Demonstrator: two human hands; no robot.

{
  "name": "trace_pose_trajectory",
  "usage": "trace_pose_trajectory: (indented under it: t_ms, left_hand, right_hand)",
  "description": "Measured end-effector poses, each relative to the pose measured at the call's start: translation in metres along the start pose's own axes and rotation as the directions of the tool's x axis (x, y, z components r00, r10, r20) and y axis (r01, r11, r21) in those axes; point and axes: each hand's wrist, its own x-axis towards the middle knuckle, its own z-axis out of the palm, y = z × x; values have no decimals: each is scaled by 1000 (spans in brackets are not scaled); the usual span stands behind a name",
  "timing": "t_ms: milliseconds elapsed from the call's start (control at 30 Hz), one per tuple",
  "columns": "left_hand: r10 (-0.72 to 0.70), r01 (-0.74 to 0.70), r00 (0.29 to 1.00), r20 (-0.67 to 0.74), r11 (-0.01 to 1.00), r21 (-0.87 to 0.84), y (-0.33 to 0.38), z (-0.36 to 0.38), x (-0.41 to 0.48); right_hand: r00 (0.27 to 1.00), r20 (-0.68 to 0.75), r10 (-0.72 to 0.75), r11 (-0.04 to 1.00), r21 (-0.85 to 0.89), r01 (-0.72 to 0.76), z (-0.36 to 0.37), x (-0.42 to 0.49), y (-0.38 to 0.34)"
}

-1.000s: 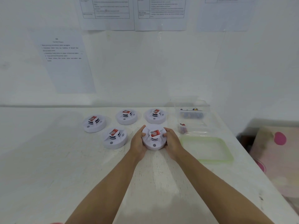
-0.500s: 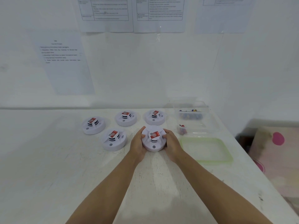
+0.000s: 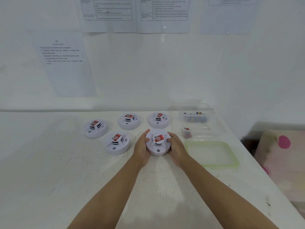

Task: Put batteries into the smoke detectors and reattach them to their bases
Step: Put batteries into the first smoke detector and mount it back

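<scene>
Five white smoke detectors (image 3: pixel 157 142), upright.

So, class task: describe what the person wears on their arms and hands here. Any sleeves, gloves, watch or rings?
Nothing is worn that shows. Both forearms are bare up to the bottom edge of the picture, no sleeve or cuff in view. The left hand and right hand are ungloved, with no watch, band or ring visible.

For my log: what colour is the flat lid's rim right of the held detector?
Light green, on the container lid; head view.

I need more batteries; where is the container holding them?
In the head view, the clear container sits at the table's far right, right of the back-right detector, beyond the green lid.
</scene>
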Motion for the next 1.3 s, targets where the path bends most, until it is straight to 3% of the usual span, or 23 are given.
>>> trace_pose_trajectory:
  t_ms: [300,833,1167,1300]
  left_hand:
    - [-23,23,995,-95,1000,2,3,1,0]
    - [-39,45,996,-82,996,72,9,6,0]
    - [28,3,996,-83,937,350,16,22,-5]
    - [36,11,992,-118,927,375,14,19,-1]
  right_hand:
    - [1000,21,-9,1000,19,9,3,-12,-11]
    - [999,28,-33,999,-4,33,4,-14,-14]
    - [998,-66,23,977,-210,-36,6,-1,-16]
    - [997,-68,40,973,-224,-55,7,2,-17]
